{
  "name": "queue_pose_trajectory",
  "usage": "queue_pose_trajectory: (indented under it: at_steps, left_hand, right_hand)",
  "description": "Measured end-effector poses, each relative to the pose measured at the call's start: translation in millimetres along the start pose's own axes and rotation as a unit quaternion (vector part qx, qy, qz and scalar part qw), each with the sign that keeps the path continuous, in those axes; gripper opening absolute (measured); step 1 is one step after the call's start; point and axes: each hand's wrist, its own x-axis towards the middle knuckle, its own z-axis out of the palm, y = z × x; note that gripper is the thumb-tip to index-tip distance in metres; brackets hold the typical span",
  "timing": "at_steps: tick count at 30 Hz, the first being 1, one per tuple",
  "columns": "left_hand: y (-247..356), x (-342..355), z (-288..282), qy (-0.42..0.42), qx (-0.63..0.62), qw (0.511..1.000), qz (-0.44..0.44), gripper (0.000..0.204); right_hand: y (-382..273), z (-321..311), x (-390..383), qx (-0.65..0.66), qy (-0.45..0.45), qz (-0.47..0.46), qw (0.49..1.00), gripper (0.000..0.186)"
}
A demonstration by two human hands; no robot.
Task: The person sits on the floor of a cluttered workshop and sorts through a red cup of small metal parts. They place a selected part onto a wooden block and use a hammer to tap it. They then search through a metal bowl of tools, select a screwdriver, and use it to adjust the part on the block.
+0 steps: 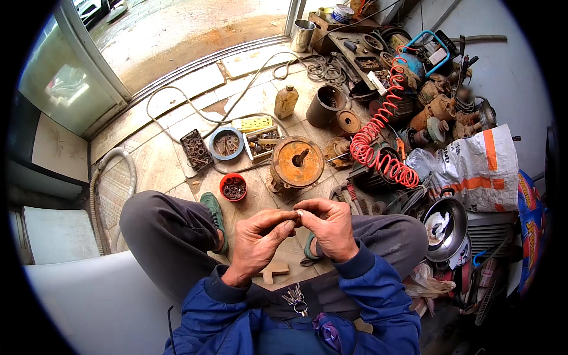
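My left hand (258, 238) and my right hand (329, 228) meet in front of me, above my lap. Thumb and fingers of each are pinched together, and the fingertips almost touch. A tiny pale thing (299, 214) shows at the right fingertips; its kind is too small to make out. Whatever the left fingers pinch, if anything, is hidden by them. Just beyond my hands a rusty round motor housing (297, 163) stands on the floor with a shaft sticking up from its middle. Left of it sits a red bowl (233, 187) of small metal parts.
A blue-grey round dish (226, 144), a black tray (196, 149) of nuts and a dirty plastic bottle (286, 101) stand farther off. A red coiled hose (378, 139) hangs over motor parts at right. A pan (445, 229) lies near my right knee; a grey hose (94, 195) curves at left.
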Motion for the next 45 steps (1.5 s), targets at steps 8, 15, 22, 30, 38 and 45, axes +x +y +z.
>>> queue_pose_trajectory:
  at_steps: [8,15,22,30,38,45]
  left_hand:
    - [3.2,3.6,-1.3,0.011,0.007,1.0,0.008,0.02]
    - [-3.3,3.1,-1.4,0.025,0.024,0.999,0.023,0.021]
    - [-5.5,4.0,-2.4,0.029,-0.025,0.999,-0.023,0.02]
    - [-14.8,3.5,-2.2,0.043,0.009,0.999,0.03,0.017]
    - [-13.8,4.6,-5.2,0.026,-0.079,0.997,-0.004,0.018]
    - [-11.6,5.9,-5.4,0.019,-0.045,0.999,0.005,0.018]
  right_hand:
    - [2.4,-2.9,0.4,0.049,-0.011,-0.003,0.999,0.018]
    - [-1.7,-3.0,-2.7,-0.011,-0.016,-0.044,0.999,0.017]
    - [-2.0,-2.7,-4.6,-0.113,-0.001,-0.145,0.983,0.018]
    - [5.6,5.9,-5.9,-0.229,0.048,-0.261,0.937,0.019]
    - [-1.3,0.3,-3.3,-0.016,0.007,-0.076,0.997,0.016]
    - [4.0,-3.6,1.0,0.072,-0.018,-0.077,0.994,0.014]
